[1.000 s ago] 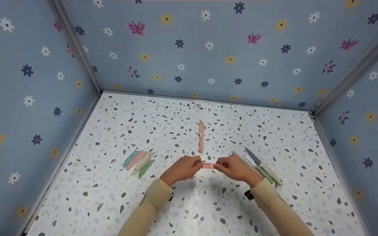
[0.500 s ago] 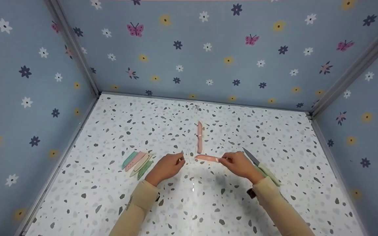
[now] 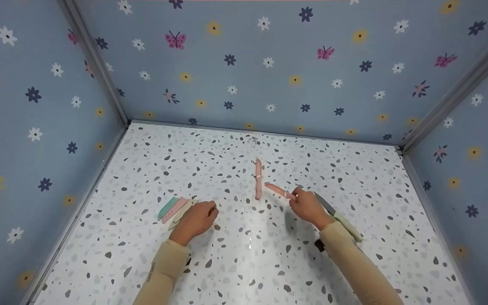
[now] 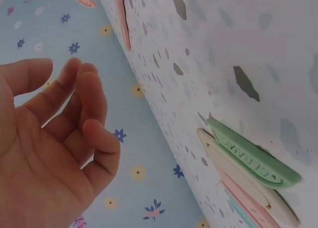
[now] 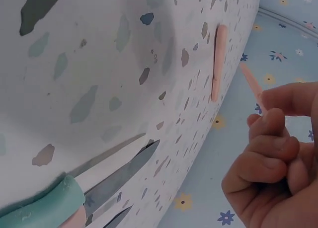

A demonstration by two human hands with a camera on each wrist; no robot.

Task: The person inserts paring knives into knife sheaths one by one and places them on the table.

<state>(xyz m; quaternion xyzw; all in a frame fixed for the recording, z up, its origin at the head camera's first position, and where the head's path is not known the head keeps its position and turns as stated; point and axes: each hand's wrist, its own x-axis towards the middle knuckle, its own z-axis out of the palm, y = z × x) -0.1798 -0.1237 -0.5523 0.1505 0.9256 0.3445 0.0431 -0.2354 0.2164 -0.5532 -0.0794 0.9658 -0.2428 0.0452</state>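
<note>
My right hand (image 3: 309, 206) pinches the handle end of a pink knife (image 3: 278, 190), raised off the table; its blade end looks pink too, as if in a cover. A second pink knife (image 3: 258, 180) lies lengthwise on the table, left of that tip. My left hand (image 3: 196, 222) holds nothing, fingers loosely curled, above the blade covers. Of these, a teal cover (image 3: 167, 207), a pink cover (image 3: 175, 209) and a cream cover (image 3: 181, 214) show in the head view. A green cover (image 4: 253, 156) marked CERAMIC shows in the left wrist view.
Bare-bladed knives lie on the right: a light-green-handled knife (image 3: 347, 225) partly beneath my right forearm, and a teal-handled knife (image 5: 49, 205) in the right wrist view. Flower-patterned panels (image 3: 244, 63) wall the speckled table (image 3: 244, 262) at the back and sides.
My left hand let go of the pink knife and moved left over the covers. My right hand kept hold of it and moved it forward, its tip now beside the lying knife.
</note>
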